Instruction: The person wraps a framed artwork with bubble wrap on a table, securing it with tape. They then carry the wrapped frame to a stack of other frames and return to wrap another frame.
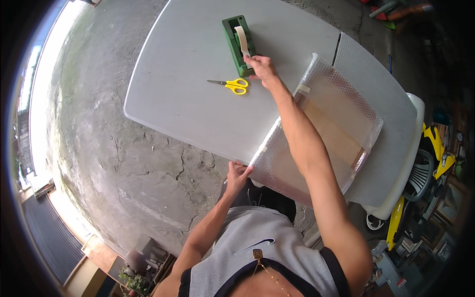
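A flat brown panel wrapped in bubble wrap (341,123) lies at the table's near right, reaching over the front edge. My left hand (238,176) pinches the near left corner of this wrap. Two short pieces of pale tape stick to its left edge. Farther off, my right hand (264,71) is closed at the near end of a green tape dispenser (230,38), its fingers on the loose end of the masking tape (241,39). Just left of that hand, scissors (236,86) with yellow handles lie on the table, blades pointing left.
The grey table (178,84) has a rounded left edge. More bubble wrap (371,74) covers its right end. Beyond that stand a dark green plastic chair (419,175), yellow parts (396,222) and stacked clutter. Cracked concrete floor (114,148) spreads to the left.
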Tool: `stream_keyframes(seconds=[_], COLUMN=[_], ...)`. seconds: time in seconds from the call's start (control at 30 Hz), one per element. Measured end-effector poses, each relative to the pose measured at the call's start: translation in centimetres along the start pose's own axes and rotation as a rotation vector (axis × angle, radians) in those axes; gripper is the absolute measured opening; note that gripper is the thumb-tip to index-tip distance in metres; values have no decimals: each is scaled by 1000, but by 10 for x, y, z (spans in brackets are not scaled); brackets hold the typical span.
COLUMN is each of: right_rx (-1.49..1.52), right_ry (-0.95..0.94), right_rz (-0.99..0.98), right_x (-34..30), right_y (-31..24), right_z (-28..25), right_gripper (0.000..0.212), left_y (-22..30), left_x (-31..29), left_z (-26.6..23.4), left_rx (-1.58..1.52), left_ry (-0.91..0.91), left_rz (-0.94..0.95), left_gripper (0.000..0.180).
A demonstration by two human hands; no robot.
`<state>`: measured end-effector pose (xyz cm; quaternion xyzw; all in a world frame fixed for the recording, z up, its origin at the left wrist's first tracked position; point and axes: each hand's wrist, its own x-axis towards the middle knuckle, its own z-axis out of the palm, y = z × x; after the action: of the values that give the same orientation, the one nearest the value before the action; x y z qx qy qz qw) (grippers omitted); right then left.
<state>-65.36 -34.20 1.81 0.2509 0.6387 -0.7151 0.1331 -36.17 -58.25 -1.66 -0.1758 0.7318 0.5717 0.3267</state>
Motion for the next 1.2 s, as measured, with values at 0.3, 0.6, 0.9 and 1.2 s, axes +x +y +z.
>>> stream_keyframes(seconds=[0.3,0.6,0.9,1.2], right_rx=[14,-546,192,-18], right_ry=[68,608,1946,1992], right_rz=[-435,-694,200,224], right_x=[-9,-102,-429,-407], right_y=[58,50,268,316], right_z=[-8,-51,-172,-158], right_gripper=[19,16,24,24], left_y=[-5,35,130,116], left_x=[13,15,25,-41], left_z=[-10,-30,47,310], left_rx=[-59,646,935,945], left_ry=[-140,-101,-337,-1084], left_rz=[-72,279,1097,1466], left_gripper=[39,40,44,37])
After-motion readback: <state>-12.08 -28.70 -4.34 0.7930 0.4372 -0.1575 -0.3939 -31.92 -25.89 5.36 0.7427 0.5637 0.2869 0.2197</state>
